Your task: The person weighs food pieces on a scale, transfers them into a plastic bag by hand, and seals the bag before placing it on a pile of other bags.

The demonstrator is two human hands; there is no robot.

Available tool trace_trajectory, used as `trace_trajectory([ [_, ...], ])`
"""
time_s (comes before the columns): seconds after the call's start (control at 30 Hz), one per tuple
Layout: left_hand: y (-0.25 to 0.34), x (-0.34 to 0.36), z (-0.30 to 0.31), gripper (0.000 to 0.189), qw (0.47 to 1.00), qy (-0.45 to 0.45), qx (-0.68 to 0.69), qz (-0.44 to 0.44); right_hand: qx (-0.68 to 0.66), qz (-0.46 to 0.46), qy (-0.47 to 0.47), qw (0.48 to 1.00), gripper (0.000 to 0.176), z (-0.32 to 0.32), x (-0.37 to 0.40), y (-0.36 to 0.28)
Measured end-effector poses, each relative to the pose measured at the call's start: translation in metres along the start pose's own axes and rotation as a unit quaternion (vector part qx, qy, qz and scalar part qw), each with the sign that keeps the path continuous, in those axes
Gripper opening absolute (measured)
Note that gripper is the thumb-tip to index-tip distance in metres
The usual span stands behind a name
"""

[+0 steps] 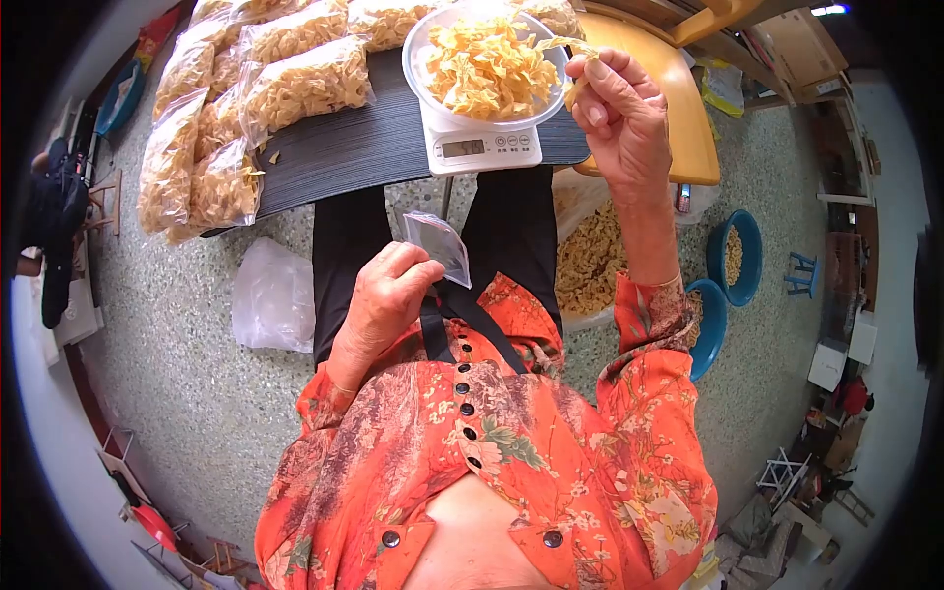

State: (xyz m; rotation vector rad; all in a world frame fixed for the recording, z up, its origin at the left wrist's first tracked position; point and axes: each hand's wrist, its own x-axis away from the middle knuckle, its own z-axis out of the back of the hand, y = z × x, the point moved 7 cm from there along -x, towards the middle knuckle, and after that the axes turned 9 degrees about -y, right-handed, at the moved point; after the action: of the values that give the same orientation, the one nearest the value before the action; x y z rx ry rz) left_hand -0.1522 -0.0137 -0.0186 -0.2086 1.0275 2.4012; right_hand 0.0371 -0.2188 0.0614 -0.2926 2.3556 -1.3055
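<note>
While the right hand (621,113) is raised with its forearm upright, its fingers pinch a pale yellow dried chip (568,47) at the rim of the clear plastic bowl (418,54) on the white digital scale (480,147). Lower down, the left hand (383,295) grips a small clear plastic bag (440,244) between thumb and curled fingers.

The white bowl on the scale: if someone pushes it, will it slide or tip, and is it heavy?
The bowl is wider than the scale beneath it, so a push at the rim would probably tip it. The chips heaped inside look thin and airy, so it is likely light, and top pieces may spill.
</note>
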Motion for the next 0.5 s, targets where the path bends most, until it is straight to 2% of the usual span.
trace_trajectory([
  [0.17,-0.003,0.0,-0.003,0.017,1.0,-0.007,0.001,-0.007,0.055,0.032,-0.016,0.998,0.01,0.006,-0.012,-0.007],
  [0.27,-0.002,0.0,-0.003,0.017,1.0,-0.008,-0.007,-0.004,0.101,0.039,-0.04,0.993,0.017,0.004,-0.027,-0.019],
  [0.37,-0.002,0.001,-0.003,0.017,1.0,-0.004,-0.003,-0.001,0.268,0.063,0.021,0.961,0.018,0.004,-0.038,-0.028],
  [0.4,-0.003,0.001,-0.003,0.017,1.0,-0.002,-0.004,0.0,0.269,0.065,0.021,0.961,0.018,0.002,-0.041,-0.024],
  [0.5,-0.004,0.002,-0.003,0.017,1.0,-0.001,-0.006,0.002,0.472,0.123,0.048,0.872,0.014,-0.013,-0.044,-0.024],
])
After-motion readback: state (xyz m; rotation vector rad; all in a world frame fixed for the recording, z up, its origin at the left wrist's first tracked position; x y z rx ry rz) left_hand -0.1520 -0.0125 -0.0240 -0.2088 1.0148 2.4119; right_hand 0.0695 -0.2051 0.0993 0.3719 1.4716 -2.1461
